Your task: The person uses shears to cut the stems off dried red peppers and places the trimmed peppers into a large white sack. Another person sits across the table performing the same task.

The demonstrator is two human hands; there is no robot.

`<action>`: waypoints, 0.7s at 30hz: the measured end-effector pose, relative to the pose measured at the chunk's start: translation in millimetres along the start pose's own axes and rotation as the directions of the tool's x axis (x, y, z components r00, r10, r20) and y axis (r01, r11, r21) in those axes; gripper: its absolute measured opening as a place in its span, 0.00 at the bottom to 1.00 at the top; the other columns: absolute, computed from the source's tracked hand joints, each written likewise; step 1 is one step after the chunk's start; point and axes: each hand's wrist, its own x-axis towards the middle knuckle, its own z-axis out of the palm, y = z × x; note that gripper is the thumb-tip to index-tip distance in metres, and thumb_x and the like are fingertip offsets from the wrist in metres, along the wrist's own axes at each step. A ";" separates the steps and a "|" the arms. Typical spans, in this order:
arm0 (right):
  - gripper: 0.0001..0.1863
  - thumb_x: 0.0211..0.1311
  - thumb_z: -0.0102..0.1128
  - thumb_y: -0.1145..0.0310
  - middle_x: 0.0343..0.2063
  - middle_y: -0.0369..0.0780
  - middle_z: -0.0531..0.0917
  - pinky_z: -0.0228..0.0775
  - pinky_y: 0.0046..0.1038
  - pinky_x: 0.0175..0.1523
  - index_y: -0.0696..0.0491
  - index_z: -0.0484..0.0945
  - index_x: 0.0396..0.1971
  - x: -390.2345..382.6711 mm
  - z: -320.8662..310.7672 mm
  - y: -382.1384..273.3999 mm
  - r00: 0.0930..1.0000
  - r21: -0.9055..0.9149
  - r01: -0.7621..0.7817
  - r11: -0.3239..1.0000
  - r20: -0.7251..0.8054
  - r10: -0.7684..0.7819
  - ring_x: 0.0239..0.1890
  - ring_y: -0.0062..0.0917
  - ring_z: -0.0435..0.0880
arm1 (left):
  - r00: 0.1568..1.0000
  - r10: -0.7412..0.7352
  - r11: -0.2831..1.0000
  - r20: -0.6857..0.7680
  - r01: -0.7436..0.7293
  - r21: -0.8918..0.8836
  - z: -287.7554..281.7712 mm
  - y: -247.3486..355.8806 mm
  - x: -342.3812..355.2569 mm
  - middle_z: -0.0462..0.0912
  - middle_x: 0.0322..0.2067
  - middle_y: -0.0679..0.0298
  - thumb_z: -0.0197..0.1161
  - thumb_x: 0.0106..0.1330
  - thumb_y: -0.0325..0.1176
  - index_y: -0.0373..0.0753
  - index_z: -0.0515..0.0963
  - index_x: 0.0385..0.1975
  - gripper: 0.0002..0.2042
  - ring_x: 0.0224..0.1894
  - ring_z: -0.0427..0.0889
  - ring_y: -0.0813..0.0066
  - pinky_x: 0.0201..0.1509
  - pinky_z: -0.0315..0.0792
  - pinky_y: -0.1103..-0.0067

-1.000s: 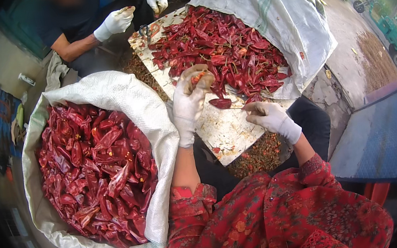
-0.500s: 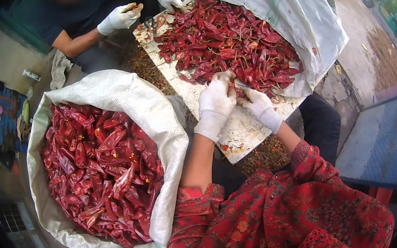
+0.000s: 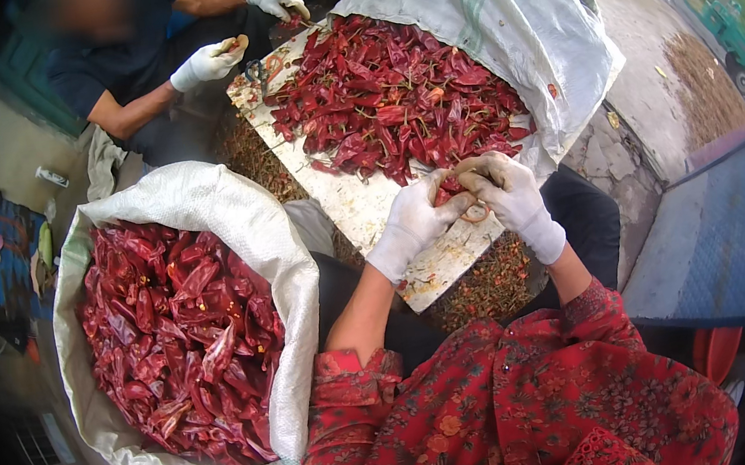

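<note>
Both my hands wear white gloves and meet above the near edge of a pale board (image 3: pixel 345 200). My left hand (image 3: pixel 416 225) grips a dried red chili pepper (image 3: pixel 448 189) between thumb and fingers. On the other side of it, my right hand (image 3: pixel 515 206) closes its stained fingertips on the same pepper. A thin orange loop (image 3: pixel 476 214) shows below the right fingertips; I cannot tell whether it is held. Just beyond my hands, a large pile of dried red chili peppers (image 3: pixel 392 91) covers the board.
A white woven sack (image 3: pixel 293 270) full of peppers stands at my left. Another sack (image 3: pixel 504 16) lies over the pile's far right. Across the board, a co-worker's gloved hands (image 3: pixel 208 64) handle small pieces near scissors (image 3: pixel 255 72). Stem scraps (image 3: pixel 490 283) lie beneath the board.
My hands have lifted off the pile's edge and drawn nearer to me, the right one turning inward over the pepper. The co-worker's far hand has risen off the pile. The view has shifted slightly.
</note>
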 end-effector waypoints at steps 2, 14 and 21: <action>0.11 0.64 0.65 0.69 0.35 0.44 0.86 0.77 0.30 0.46 0.59 0.86 0.43 0.7 -0.3 -9.5 0.997 -0.219 0.078 0.973 0.015 -0.077 0.39 0.32 0.87 | 1.000 0.018 1.000 0.007 -0.019 0.017 5.4 -7.2 2.0 0.85 0.32 0.53 0.69 0.63 0.48 0.35 0.81 0.52 0.25 0.34 0.85 0.68 0.42 0.77 0.71; 0.09 0.72 0.52 0.66 0.19 0.27 0.67 0.49 0.20 0.17 0.53 0.77 0.33 -2.4 8.6 18.0 0.707 0.904 -0.427 -0.018 0.347 0.616 0.15 0.12 0.59 | 0.909 0.385 0.907 0.161 -0.405 0.118 -4.5 3.4 -1.5 0.85 0.34 0.52 0.68 0.59 0.41 0.40 0.83 0.42 0.15 0.36 0.85 0.52 0.41 0.77 0.69; 0.23 0.68 0.62 0.49 0.33 0.39 0.90 0.78 0.29 0.38 0.53 0.85 0.48 -4.0 -35.0 54.2 0.681 -0.487 0.262 0.833 0.705 0.198 0.33 0.24 0.88 | 0.933 0.284 0.793 -0.220 -0.358 -0.492 -24.0 -10.6 -1.2 0.82 0.49 0.58 0.68 0.60 0.31 0.39 0.83 0.41 0.10 0.40 0.83 0.75 0.47 0.76 0.81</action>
